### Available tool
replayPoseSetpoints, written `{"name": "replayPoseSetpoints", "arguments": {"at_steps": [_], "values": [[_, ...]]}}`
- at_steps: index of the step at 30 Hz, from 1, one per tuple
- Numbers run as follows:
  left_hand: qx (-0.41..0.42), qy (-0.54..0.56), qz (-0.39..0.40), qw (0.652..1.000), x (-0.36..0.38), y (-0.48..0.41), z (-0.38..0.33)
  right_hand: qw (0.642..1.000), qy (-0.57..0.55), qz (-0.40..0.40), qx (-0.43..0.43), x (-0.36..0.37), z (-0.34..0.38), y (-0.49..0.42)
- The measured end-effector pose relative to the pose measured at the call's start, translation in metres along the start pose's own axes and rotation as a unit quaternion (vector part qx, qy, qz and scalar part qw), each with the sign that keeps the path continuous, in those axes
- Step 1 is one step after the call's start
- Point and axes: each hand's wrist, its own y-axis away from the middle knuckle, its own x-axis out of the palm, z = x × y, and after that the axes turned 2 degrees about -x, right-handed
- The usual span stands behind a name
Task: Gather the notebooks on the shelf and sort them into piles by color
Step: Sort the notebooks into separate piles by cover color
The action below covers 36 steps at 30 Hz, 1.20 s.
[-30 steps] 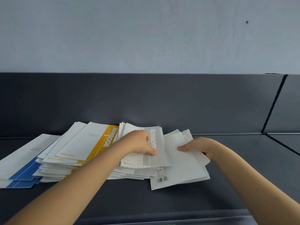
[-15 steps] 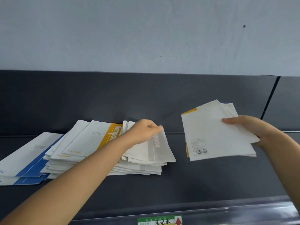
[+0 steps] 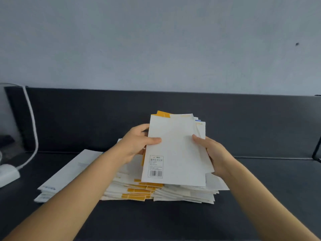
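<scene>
**Both hands held a fanned bundle of notebooks above the stacks**

The held notebooks (image 3: pixel 175 150) sat at centre frame, nearly upright, back cover facing the camera: plain white with a printed label and barcode at its lower left. Yellow and blue edges peeked out behind its top; how many were in the bundle could not be counted exactly, but there were several.

The left hand (image 3: pixel 134 145) gripped the left edge, thumb across the cover, fingers curled behind. The right hand (image 3: pixel 215 153) pinched the right edge the same way.

Three piles lay on the dark shelf (image 3: pixel 271 188) below: a yellow-striped pile (image 3: pixel 139 190) touching a white pile (image 3: pixel 187 195), and a flatter pile (image 3: pixel 69 171) at lower left, partly hidden by the forearm.

Bare shelf stretched right of and in front of the piles. A white cable (image 3: pixel 33 126) and a white block (image 3: pixel 8 174) occupied the left edge.
</scene>
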Motion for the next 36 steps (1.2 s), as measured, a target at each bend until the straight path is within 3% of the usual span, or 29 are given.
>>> {"name": "replayPoseSetpoints", "arguments": {"at_steps": [8, 16, 23, 27, 32, 36], "values": [[-0.043, 0.017, -0.124, 0.991, -0.082, 0.004, 0.039, 1.000, 0.029, 0.003, 0.001, 0.068, -0.024, -0.033], [-0.074, -0.022, -0.122, 0.989, -0.117, 0.000, 0.046, 0.999, 0.019, 0.003, 0.036, 0.079, -0.037, -0.051], [0.025, 0.001, -0.210, 0.977, -0.133, 0.015, -0.019, 0.998, 0.006, 0.020, 0.059, 0.065, -0.036, -0.057], [0.039, -0.098, -0.131, 0.986, -0.093, -0.006, -0.033, 0.998, -0.001, 0.030, 0.059, 0.067, -0.038, -0.058], [-0.078, -0.122, 0.075, 0.987, -0.028, -0.036, 0.004, 0.998, 0.014, 0.045, 0.033, 0.068, -0.039, -0.054], [-0.089, -0.084, 0.107, 0.987, -0.031, -0.039, 0.019, 0.996, 0.069, 0.045, 0.020, 0.067, -0.038, -0.049]]}}
